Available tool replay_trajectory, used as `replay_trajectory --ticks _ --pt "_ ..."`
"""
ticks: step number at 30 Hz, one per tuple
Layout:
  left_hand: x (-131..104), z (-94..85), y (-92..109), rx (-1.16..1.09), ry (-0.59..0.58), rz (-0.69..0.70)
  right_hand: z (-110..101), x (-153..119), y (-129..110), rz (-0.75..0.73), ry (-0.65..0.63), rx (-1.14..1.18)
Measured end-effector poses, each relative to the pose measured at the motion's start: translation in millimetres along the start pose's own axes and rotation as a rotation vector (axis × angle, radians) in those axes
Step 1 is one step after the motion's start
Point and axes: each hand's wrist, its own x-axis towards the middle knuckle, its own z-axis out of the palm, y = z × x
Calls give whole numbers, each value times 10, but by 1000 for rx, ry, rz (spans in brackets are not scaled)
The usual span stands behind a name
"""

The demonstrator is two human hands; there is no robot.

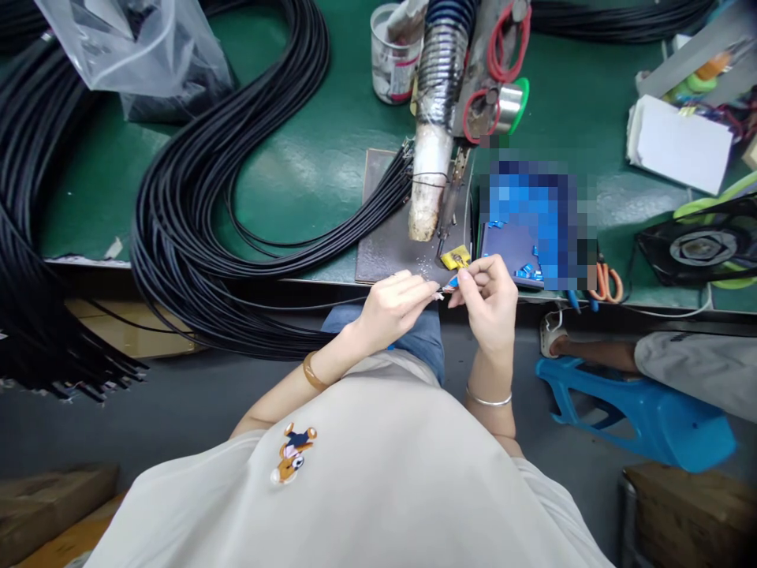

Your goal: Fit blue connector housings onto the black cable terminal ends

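At the table's front edge my left hand [397, 309] has its fingers closed round the end of a black cable. Facing it, my right hand [490, 301] pinches a small blue part [453, 282], which meets the cable end between the two hands. Just beyond the fingertips lies a yellow piece [455, 257] on a dark mat [387, 256]. A tray [502, 241] with small blue parts [528, 272] is beyond my right hand; part of it is pixelated. Several black cables [372, 207] end on the mat.
Big black cable coils [171, 205] cover the left side and hang over the table edge [319, 278]. A duct [430, 142] hangs above the mat. Orange-handled scissors [608, 282], a fan [703, 246] and a blue stool [656, 418] are at right, where another person's leg shows.
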Motion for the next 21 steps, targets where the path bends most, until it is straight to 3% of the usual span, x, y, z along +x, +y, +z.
replay_trajectory --ticks 3,5,7,11,16,21 --pt "6 -29 10 -263 -37 -247 36 -12 47 0 -20 91" --pt "25 -61 2 -512 -104 -442 87 -35 87 -20 9 112" --pt "47 -91 -23 -718 -166 -553 144 -68 127 -57 63 100" --pt "66 -106 -80 -828 -184 -591 168 -133 170 -130 128 6" --pt "45 -64 -90 -755 -190 -618 -11 -162 92 -216 177 -201" --pt "25 -45 -73 -641 -224 -595 -86 -117 -21 -490 -44 -461"
